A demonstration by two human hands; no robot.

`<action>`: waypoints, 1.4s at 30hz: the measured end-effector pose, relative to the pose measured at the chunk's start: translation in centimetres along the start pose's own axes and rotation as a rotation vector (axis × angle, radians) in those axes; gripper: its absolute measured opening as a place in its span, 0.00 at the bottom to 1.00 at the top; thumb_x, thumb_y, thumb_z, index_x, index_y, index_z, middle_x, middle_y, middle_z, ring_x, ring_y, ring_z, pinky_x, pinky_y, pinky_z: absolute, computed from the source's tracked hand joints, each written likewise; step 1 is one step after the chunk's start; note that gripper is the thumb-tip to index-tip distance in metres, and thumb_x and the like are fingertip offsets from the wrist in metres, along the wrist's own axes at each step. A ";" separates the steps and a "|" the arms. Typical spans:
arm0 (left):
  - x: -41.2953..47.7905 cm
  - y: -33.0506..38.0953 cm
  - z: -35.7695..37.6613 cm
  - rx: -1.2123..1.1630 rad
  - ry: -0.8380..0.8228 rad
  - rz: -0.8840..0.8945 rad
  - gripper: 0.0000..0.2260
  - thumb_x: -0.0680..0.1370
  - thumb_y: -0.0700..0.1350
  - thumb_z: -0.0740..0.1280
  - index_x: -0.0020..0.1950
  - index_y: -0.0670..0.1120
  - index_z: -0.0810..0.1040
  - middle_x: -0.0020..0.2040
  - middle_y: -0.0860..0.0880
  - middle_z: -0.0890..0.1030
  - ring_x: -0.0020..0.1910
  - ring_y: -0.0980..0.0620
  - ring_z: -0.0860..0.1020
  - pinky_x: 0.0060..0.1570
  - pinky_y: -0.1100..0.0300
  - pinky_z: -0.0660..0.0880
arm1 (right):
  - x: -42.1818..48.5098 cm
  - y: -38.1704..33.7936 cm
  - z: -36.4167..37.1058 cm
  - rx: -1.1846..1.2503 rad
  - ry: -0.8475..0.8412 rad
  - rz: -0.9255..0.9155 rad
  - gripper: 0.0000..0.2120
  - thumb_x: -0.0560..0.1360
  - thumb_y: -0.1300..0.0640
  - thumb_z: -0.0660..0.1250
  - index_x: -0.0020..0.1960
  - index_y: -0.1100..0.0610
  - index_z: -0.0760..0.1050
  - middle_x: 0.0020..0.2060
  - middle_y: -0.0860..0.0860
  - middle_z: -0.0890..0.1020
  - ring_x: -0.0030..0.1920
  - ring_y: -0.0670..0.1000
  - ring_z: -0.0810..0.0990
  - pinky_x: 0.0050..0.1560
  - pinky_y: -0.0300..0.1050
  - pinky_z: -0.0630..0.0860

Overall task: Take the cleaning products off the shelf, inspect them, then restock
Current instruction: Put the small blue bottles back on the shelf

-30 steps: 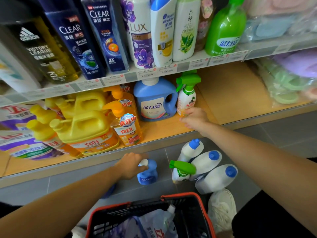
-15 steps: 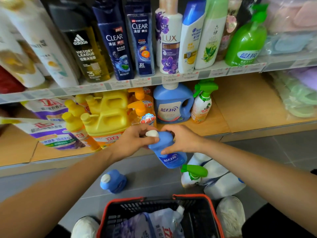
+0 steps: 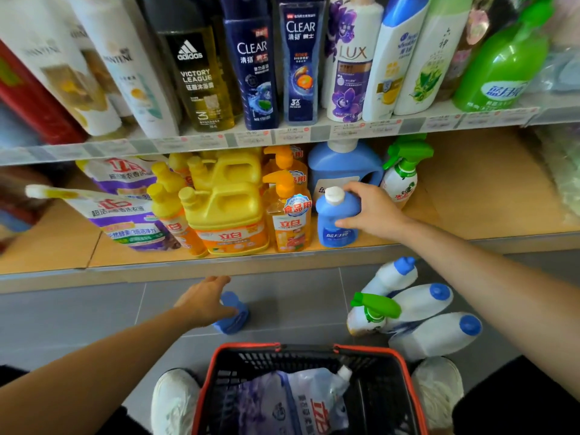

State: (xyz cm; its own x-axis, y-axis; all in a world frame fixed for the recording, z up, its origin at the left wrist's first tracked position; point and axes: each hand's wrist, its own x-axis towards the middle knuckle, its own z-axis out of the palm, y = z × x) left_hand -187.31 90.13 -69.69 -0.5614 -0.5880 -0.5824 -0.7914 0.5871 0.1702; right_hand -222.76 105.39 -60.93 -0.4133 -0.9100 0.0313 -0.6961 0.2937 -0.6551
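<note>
A small blue detergent bottle [image 3: 334,227] with a white cap stands upright at the front of the lower wooden shelf [image 3: 470,199]. My right hand [image 3: 373,211] is wrapped around its right side. It is just in front of a large blue detergent jug [image 3: 339,164] and beside an orange pump bottle [image 3: 290,221]. A second small blue bottle [image 3: 235,318] sits on the grey floor. My left hand [image 3: 201,302] is stretched over its left side with the fingers extended, and partly hides it.
Three white bottles with blue caps [image 3: 433,337] and a green spray bottle [image 3: 370,312] lie on the floor at right. A red-rimmed black basket [image 3: 405,368] with a refill pouch [image 3: 292,400] sits between my shoes. Yellow jugs [image 3: 229,208] and another green sprayer [image 3: 403,177] fill the shelf.
Both hands held the blue bottle in the air; now my right hand has set it on the lower shelf, while my left hand has let go and dropped to the floor bottle.
</note>
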 end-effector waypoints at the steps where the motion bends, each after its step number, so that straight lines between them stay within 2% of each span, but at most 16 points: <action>1: 0.2 -0.6 0.7 0.009 -0.030 -0.026 0.40 0.74 0.61 0.73 0.80 0.48 0.61 0.74 0.45 0.71 0.67 0.43 0.75 0.64 0.51 0.73 | 0.2 0.2 0.4 -0.004 0.014 0.012 0.28 0.64 0.57 0.82 0.60 0.56 0.77 0.53 0.53 0.82 0.54 0.56 0.80 0.55 0.54 0.77; 4: 0.8 -1.2 2.0 0.010 -0.079 -0.059 0.39 0.74 0.58 0.74 0.79 0.48 0.61 0.71 0.44 0.74 0.65 0.43 0.76 0.61 0.52 0.74 | 0.7 0.6 1.9 0.031 0.050 0.038 0.29 0.64 0.61 0.82 0.63 0.59 0.77 0.58 0.56 0.82 0.59 0.58 0.79 0.60 0.53 0.75; 7: 1.2 -1.4 2.6 0.021 -0.071 -0.039 0.35 0.74 0.54 0.75 0.76 0.48 0.64 0.67 0.45 0.77 0.60 0.44 0.78 0.57 0.54 0.75 | 1.1 0.9 3.3 0.051 0.101 0.069 0.31 0.65 0.63 0.81 0.66 0.61 0.77 0.60 0.58 0.81 0.61 0.59 0.78 0.60 0.46 0.72; 11: 1.7 -1.5 2.5 0.025 -0.052 -0.032 0.31 0.76 0.51 0.74 0.75 0.49 0.65 0.67 0.46 0.77 0.59 0.45 0.78 0.55 0.56 0.74 | 1.6 1.4 3.8 0.151 0.153 0.185 0.31 0.66 0.62 0.81 0.66 0.59 0.74 0.60 0.56 0.81 0.60 0.57 0.79 0.60 0.52 0.76; 15: 1.7 -0.6 1.7 0.022 -0.055 0.002 0.30 0.76 0.50 0.73 0.76 0.49 0.66 0.68 0.46 0.77 0.62 0.45 0.77 0.59 0.55 0.74 | 1.2 1.9 3.1 0.275 0.061 0.262 0.35 0.66 0.65 0.81 0.69 0.60 0.71 0.59 0.56 0.81 0.56 0.57 0.82 0.59 0.55 0.79; 17: 1.4 0.5 0.4 0.002 -0.032 0.051 0.29 0.76 0.51 0.74 0.75 0.50 0.69 0.68 0.47 0.78 0.62 0.45 0.77 0.60 0.54 0.73 | 0.4 2.0 2.9 0.260 0.075 0.306 0.33 0.67 0.64 0.80 0.69 0.61 0.71 0.56 0.57 0.82 0.53 0.57 0.83 0.58 0.56 0.79; 21: 0.2 3.5 -3.2 -0.103 0.018 0.207 0.26 0.75 0.52 0.75 0.71 0.50 0.74 0.64 0.49 0.79 0.60 0.47 0.77 0.60 0.53 0.74 | -2.0 1.2 2.1 0.154 0.174 0.288 0.23 0.67 0.59 0.81 0.58 0.59 0.77 0.44 0.54 0.81 0.46 0.58 0.83 0.51 0.53 0.80; 23: -0.9 5.2 -4.8 -0.174 0.037 0.305 0.25 0.75 0.51 0.76 0.71 0.50 0.75 0.64 0.50 0.79 0.59 0.50 0.77 0.59 0.56 0.73 | -3.2 0.5 1.7 0.187 0.068 0.239 0.23 0.66 0.58 0.82 0.57 0.57 0.78 0.44 0.51 0.80 0.44 0.56 0.83 0.46 0.42 0.78; 25: -2.0 7.1 -6.3 -0.236 0.082 0.389 0.25 0.75 0.51 0.76 0.71 0.50 0.76 0.63 0.51 0.80 0.58 0.52 0.77 0.57 0.59 0.72 | -4.3 -0.2 1.5 0.179 -0.095 0.181 0.27 0.65 0.56 0.83 0.61 0.55 0.78 0.49 0.51 0.82 0.46 0.54 0.83 0.41 0.32 0.76; 28: -3.6 9.5 -8.6 -0.376 0.131 0.478 0.23 0.76 0.51 0.75 0.70 0.53 0.76 0.64 0.53 0.80 0.61 0.53 0.78 0.61 0.58 0.75 | -5.6 -1.3 1.7 0.116 -0.324 0.074 0.41 0.65 0.51 0.83 0.73 0.50 0.69 0.60 0.48 0.78 0.54 0.48 0.80 0.43 0.29 0.73; 30: -4.6 11.0 -9.9 -0.497 0.120 0.554 0.21 0.76 0.48 0.75 0.69 0.54 0.77 0.65 0.55 0.80 0.63 0.57 0.78 0.64 0.59 0.75 | -6.3 -2.4 2.0 0.153 -0.379 0.006 0.46 0.65 0.49 0.83 0.76 0.45 0.63 0.61 0.43 0.75 0.57 0.41 0.76 0.47 0.27 0.72; 32: -5.4 12.4 -11.0 -0.639 0.095 0.618 0.20 0.76 0.45 0.75 0.66 0.54 0.78 0.62 0.54 0.82 0.61 0.58 0.80 0.61 0.61 0.77 | -6.7 -3.4 2.4 0.205 -0.349 -0.057 0.41 0.64 0.49 0.83 0.71 0.44 0.67 0.60 0.40 0.77 0.57 0.39 0.77 0.53 0.30 0.74; 35: -6.0 14.1 -12.2 -0.767 0.125 0.654 0.17 0.74 0.44 0.75 0.61 0.55 0.80 0.56 0.53 0.84 0.54 0.58 0.82 0.56 0.62 0.78 | -6.8 -4.6 2.1 0.237 -0.237 -0.064 0.33 0.63 0.49 0.83 0.65 0.49 0.74 0.56 0.44 0.82 0.55 0.45 0.81 0.55 0.49 0.80; 38: -5.9 15.3 -12.8 -0.751 0.165 0.636 0.17 0.75 0.43 0.76 0.63 0.50 0.81 0.56 0.46 0.84 0.51 0.50 0.82 0.54 0.58 0.80 | -6.6 -4.5 1.1 0.276 -0.199 -0.047 0.29 0.62 0.52 0.84 0.60 0.48 0.77 0.52 0.43 0.84 0.52 0.42 0.82 0.51 0.44 0.80; 40: -5.7 16.1 -13.2 -0.679 0.223 0.677 0.18 0.74 0.43 0.77 0.64 0.47 0.81 0.54 0.45 0.84 0.46 0.53 0.81 0.49 0.59 0.80 | -6.5 -3.8 0.4 0.324 -0.194 -0.022 0.28 0.62 0.55 0.85 0.59 0.51 0.78 0.52 0.43 0.84 0.52 0.40 0.82 0.50 0.40 0.80; 42: -5.4 16.7 -13.8 -0.551 0.336 0.736 0.22 0.73 0.44 0.78 0.66 0.46 0.80 0.55 0.48 0.84 0.48 0.54 0.81 0.52 0.60 0.80 | -6.2 -2.7 -0.3 0.366 -0.161 0.038 0.31 0.62 0.56 0.85 0.61 0.54 0.76 0.54 0.45 0.84 0.54 0.43 0.83 0.54 0.48 0.81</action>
State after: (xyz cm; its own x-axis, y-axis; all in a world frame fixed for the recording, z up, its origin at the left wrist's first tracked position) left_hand -200.78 95.47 -52.74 -0.9322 -0.3569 0.0606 -0.1698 0.5791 0.7973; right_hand -218.52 110.35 -59.16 -0.3173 -0.9432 -0.0982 -0.4149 0.2312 -0.8800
